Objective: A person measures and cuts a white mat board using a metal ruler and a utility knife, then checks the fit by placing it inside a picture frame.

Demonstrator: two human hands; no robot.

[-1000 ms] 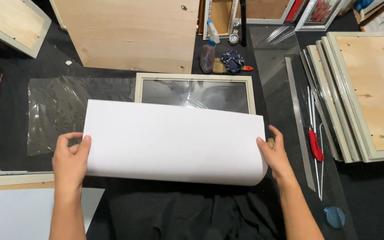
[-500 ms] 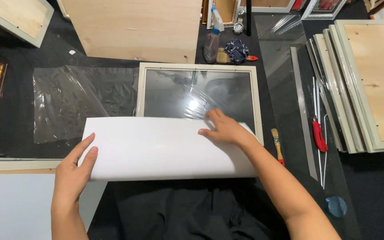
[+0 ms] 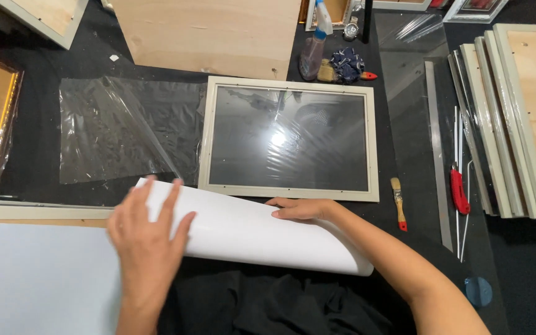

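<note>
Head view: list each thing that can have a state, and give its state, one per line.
White sheet: curled over on itself, pressed down by both hands.
Left hand: flat on the sheet, fingers spread.
Right hand: resting on the sheet's upper edge.
Picture frame: lying flat, glass in place and reflecting light.
Clear plastic film: spread out, wrinkled.
Spray bottle: upright.
Small brush: lying flat, untouched.

A black-covered worktable [image 3: 32, 155] fills the view, lit from overhead, with glare on glass.
</note>
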